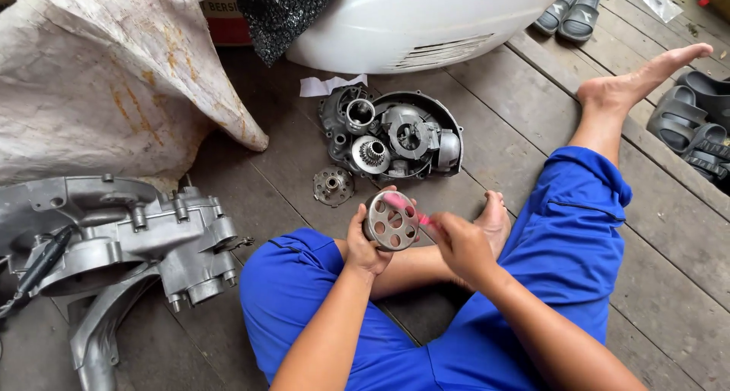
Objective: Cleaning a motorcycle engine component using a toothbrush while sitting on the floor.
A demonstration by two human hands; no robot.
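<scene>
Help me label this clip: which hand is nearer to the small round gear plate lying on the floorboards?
The left hand. It sits just below-right of the small gear plate, gripping the holed metal drum. The right hand is farther right, beyond the drum.

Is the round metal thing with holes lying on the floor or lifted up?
Lifted up. The left hand holds the round holed metal part above the lap; the right hand touches it with something pink.

Plank floor (525, 140), engine casings (395, 136), small hub (333, 186), sandals (569, 12)
</scene>
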